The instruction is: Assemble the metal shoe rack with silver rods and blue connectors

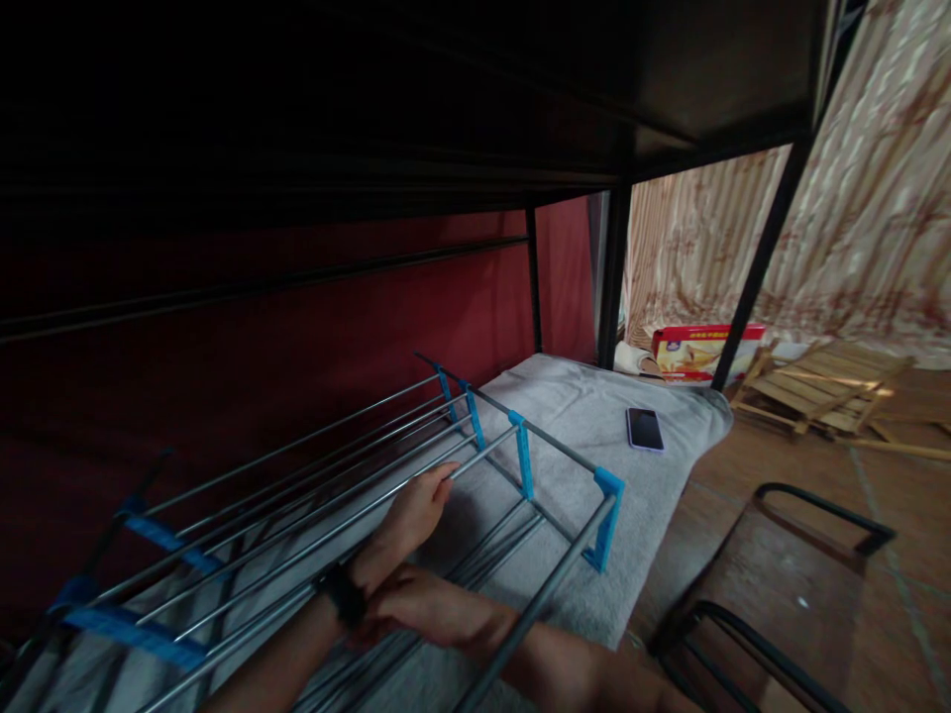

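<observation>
Rack (475, 416) on bed (572, 391), toward 7 o'clock of view. Left hand (422, 500) curled round rack's rod. Right hand (416, 599) just beside left wrist; cannot tell its grip. Phone (645, 430) between 2 and 3 o'clock from left hand.

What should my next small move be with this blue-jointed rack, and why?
I'd probably ease your right hand back out from under the near rod of the rack. It reaches in beneath that rod, crowded close to the dark wristband on your other arm, while your left hand seems to grip another rod and could steady things.
</observation>
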`<control>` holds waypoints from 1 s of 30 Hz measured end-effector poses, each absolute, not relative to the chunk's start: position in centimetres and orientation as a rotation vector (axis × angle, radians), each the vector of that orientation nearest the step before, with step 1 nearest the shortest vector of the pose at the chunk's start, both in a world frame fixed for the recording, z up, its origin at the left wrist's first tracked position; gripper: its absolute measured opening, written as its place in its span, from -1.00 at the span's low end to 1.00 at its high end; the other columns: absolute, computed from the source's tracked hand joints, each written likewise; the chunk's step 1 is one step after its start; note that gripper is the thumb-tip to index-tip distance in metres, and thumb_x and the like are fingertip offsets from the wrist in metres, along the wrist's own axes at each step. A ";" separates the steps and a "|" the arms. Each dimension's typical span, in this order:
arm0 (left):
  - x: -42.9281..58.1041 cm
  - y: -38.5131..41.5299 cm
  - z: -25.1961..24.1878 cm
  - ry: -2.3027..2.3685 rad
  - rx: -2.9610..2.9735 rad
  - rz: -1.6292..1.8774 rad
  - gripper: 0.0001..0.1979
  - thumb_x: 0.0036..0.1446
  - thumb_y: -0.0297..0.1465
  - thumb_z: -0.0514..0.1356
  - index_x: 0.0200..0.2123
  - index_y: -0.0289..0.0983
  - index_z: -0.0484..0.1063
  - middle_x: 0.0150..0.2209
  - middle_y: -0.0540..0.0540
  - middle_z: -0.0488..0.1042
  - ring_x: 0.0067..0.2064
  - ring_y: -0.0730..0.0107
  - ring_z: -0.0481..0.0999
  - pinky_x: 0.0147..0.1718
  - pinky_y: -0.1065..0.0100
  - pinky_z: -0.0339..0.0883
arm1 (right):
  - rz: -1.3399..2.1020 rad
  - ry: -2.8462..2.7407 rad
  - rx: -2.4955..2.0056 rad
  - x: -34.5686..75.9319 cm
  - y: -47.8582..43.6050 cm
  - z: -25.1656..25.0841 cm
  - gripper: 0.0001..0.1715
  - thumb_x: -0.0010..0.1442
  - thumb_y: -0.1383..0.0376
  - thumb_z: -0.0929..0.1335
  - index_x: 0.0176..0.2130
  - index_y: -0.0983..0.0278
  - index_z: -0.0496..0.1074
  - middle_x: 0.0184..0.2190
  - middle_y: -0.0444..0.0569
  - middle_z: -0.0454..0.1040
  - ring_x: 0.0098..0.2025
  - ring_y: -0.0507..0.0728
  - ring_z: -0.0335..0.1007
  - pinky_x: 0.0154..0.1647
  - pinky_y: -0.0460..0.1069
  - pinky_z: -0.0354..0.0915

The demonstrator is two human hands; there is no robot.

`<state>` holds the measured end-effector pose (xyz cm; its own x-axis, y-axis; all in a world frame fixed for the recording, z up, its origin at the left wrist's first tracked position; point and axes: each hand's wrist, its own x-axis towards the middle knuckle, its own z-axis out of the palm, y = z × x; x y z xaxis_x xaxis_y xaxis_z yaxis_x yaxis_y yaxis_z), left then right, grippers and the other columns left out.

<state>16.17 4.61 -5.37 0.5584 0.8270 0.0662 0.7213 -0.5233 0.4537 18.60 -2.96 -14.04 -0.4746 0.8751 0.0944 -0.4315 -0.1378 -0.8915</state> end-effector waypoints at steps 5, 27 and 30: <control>16.0 5.1 -6.0 1.263 2.434 0.381 -0.54 0.33 -0.45 -0.02 0.22 -0.33 0.41 0.18 -0.24 0.51 0.18 0.20 0.52 0.18 0.28 0.34 | 1.889 -1.070 -0.797 26.7 -9.6 -17.8 -0.61 -0.12 -0.06 0.55 -0.30 0.07 0.68 -0.33 -0.06 0.60 -0.34 0.11 0.50 -0.20 0.01 0.39; 15.9 5.2 -6.8 1.276 2.385 0.439 -0.54 0.30 -0.39 -0.03 0.16 -0.30 0.47 0.20 -0.22 0.49 0.23 0.16 0.47 0.25 0.20 0.27 | 0.997 -1.113 -1.137 49.8 -2.8 -6.9 -0.53 -0.06 0.06 0.58 -0.16 0.20 0.65 0.00 0.05 0.60 0.01 0.21 0.49 0.09 0.14 0.38; 15.8 5.3 -7.1 1.277 2.362 0.454 -0.53 0.30 -0.38 -0.03 0.18 -0.32 0.46 0.19 -0.24 0.50 0.22 0.14 0.48 0.25 0.17 0.29 | 1.185 -1.056 -1.083 48.3 -0.4 -8.0 -0.52 -0.11 0.12 0.60 -0.15 0.21 0.65 -0.07 0.02 0.63 -0.07 0.16 0.53 0.07 0.11 0.40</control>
<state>15.78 5.34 -7.06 0.5257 0.8463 0.0865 0.7108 -0.4928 0.5018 48.34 -0.38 -7.99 0.0830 0.9953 0.0492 -0.1627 0.0623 -0.9847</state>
